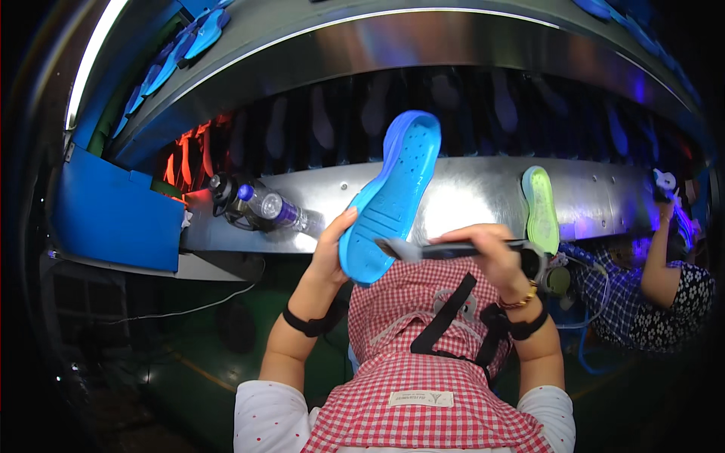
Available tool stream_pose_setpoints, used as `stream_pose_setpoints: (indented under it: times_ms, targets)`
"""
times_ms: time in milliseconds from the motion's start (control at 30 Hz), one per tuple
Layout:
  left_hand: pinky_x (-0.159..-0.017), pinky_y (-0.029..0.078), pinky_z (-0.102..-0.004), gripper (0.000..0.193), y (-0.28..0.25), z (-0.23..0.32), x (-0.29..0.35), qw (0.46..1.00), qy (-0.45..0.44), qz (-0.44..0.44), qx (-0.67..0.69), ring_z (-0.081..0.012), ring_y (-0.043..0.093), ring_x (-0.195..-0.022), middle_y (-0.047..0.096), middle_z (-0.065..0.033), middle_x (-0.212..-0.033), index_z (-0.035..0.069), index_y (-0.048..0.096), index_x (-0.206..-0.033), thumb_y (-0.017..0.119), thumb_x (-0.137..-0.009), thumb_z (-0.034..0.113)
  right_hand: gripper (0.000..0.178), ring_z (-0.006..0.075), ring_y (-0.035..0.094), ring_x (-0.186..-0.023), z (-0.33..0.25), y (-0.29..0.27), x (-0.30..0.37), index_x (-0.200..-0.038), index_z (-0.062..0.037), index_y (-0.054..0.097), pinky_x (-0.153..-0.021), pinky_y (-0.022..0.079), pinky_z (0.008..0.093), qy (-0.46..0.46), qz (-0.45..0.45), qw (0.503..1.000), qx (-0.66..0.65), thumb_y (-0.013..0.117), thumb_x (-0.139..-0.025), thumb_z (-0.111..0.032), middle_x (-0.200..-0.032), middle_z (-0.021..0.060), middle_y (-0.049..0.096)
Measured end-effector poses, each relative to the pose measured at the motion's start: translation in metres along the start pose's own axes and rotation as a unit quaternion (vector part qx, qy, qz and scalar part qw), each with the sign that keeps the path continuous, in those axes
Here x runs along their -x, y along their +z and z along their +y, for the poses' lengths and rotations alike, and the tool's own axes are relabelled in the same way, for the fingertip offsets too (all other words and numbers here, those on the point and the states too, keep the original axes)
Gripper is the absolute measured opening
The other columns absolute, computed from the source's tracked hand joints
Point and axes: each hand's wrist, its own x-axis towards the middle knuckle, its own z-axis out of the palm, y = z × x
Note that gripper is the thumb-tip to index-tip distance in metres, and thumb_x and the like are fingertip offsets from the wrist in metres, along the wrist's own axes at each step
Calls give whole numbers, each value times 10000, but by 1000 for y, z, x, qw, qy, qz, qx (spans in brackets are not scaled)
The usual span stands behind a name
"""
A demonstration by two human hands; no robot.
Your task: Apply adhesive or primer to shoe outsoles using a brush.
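Two hands: the left hand [332, 245] grips the lower edge of a blue shoe sole [408, 181], dotted and ridged, before a shiny metal ledge [468, 192]; the right hand [495, 257], fingers curled, holds a dark-handled brush [445, 251], its tip blurred. Beyond, a pale-green sole [541, 211] rests.

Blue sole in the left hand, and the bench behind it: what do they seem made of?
Blue sole: probably moulded foam or rubber, satin finish; grooves and small pits look formed in one piece. Which material, I can't tell.
Bench: likely bare metal, perhaps steel, smooth; grey sheen and blurred glare suggest it.
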Motion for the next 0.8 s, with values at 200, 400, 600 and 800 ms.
stream_pose_setpoints:
  times_ms: [200,400,600,800]
  targets:
    - [-895,374,-601,644,47,117,-12,977,168,-124,-43,-435,443,-1122,377,-279,-1284,-58,294,-1307,321,-890,432,463,290,591,-840,-7,-29,23,-1031,78,558,-775,460,358,-95,191,945,-247,305,-920,-292,-1031,282,576]
    - [-1015,172,-614,669,55,236,-132,882,288,-103,359,-355,244,-1290,241,-154,-1409,16,224,-1352,232,-881,491,479,295,596,-835,17,-32,27,-1051,67,550,-783,466,364,-50,187,947,-255,303,-940,-328,-1042,267,576]
    - [-1037,247,-362,667,104,219,-160,864,349,156,-329,-282,302,-1280,324,-184,-1372,20,375,-1309,580,-763,343,466,291,600,-861,34,-59,47,-1055,99,532,-783,472,361,-49,242,917,-314,314,-940,-297,-1057,257,571]
    - [-935,392,-339,657,119,261,-218,458,164,183,-854,-314,515,-1097,536,-208,-1169,-18,510,-1185,647,-692,394,443,283,612,-827,51,-78,42,-1068,93,526,-733,485,345,-44,270,900,-340,319,-941,-278,-1050,246,578]
